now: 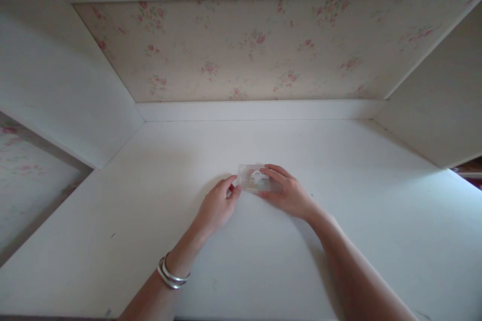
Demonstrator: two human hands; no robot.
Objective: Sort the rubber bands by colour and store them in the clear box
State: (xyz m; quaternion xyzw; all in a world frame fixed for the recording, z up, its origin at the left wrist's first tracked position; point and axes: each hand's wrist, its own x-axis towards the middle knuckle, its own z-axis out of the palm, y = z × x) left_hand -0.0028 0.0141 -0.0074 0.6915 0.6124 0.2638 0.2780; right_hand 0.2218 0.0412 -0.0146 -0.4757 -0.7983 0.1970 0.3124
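A small clear plastic box [253, 183] rests on the white desk top in front of me, with a white piece shaped like a hanging tab [257, 174] showing on it. My right hand [286, 191] grips the box from the right, fingers over the far edge and thumb along the near edge. At the box's left end, the thumb and index finger of my left hand [220, 203] close on its edge. What lies inside the box is too blurred to make out. Two silver bangles [172, 275] circle my left wrist.
The white desk top [241, 271] spreads around both arms. White side panels [75, 75] and a low back ledge [259, 110] enclose its far part. Behind the ledge is flowered wallpaper [233, 50]. Some dark objects [470, 170] show at the far right edge.
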